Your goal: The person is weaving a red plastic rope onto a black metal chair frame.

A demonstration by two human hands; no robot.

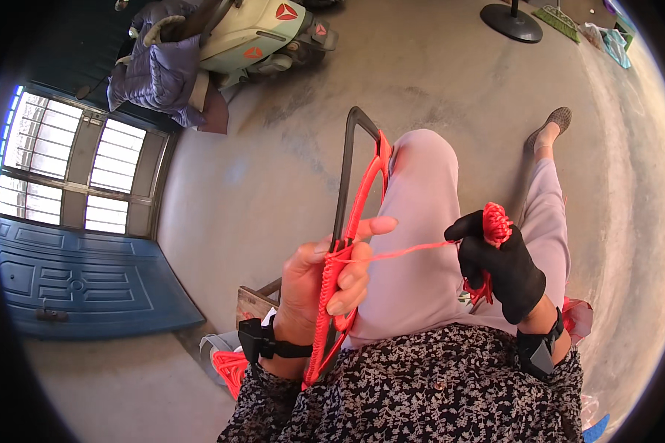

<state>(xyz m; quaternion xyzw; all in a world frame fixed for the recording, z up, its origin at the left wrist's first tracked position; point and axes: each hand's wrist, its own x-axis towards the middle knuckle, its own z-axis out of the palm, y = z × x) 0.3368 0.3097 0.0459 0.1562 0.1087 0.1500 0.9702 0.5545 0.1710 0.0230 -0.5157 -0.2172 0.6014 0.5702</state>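
Observation:
My bare left hand (303,275) is wrapped round a black bent frame (346,166), its index finger stretched out toward the right. Red braided cord (319,325) covers the near part of this frame in tight turns, and a flat red strip runs along the far part. In a black fingerless-looking glove, my right hand (508,272) grips a wound bundle of red cord (497,225), which sticks out above and below the fist. Between the hands a thin red strand (406,252) is drawn straight, from the wrapped frame to the right fingers.
Loose red cord (230,369) lies by my left elbow near a small wooden stool (255,304). My legs in pale trousers (421,199) lie under the work. A scooter (255,37) with a purple padded jacket (159,77) stands far left, a blue door (89,280) at left.

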